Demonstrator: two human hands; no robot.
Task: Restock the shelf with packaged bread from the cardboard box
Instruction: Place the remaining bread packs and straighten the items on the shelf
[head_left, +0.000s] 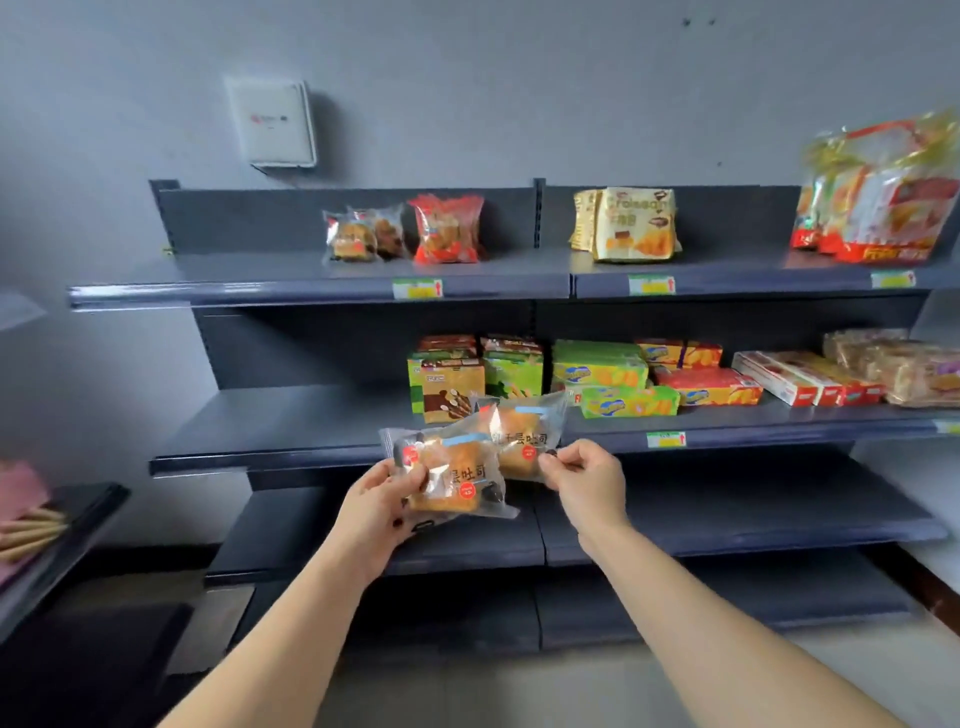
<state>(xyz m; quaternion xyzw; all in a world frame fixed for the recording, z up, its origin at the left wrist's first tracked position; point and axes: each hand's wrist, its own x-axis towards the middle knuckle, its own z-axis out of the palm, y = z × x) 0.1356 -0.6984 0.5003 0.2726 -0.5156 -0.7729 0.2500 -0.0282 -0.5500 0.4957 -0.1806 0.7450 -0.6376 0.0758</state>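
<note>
Head-cam view looking at a dark grey store shelf unit (363, 270) w/ several tiers, set against a grey wall. Two bare forearms reach in from the bottom of the frame, each hand holding a clear-wrapped bread pkg in front of the unit's second tier. The left hand (376, 506) grips the nearer bread pack (449, 480) from below-left, thumb pressed on its front and fingers curled behind it. The right hand (584, 480) pinches the lower right corner of a second bread pack (522, 434) btwn thumb and fingertips, remaining fingers curled in. The two packs overlap, the left one in front; both are in the air, not resting on the unit. On the unit's top tier: two small clear bread packs (363, 234), a red snack bag (448, 228) just right of them, yellow croissant bags (631, 223) further right, and a large red-and-gold bag (883, 192) at the far right edge. On the second tier, behind and right of the hands: green and red boxed snacks (597, 371), then wrapped cakes (904, 369) at far right. Price tags (417, 288) sit on the tier edges. A white wall box (272, 122) hangs above the unit's left end. The lower tiers look bare. The cardboard box is not in view.
</note>
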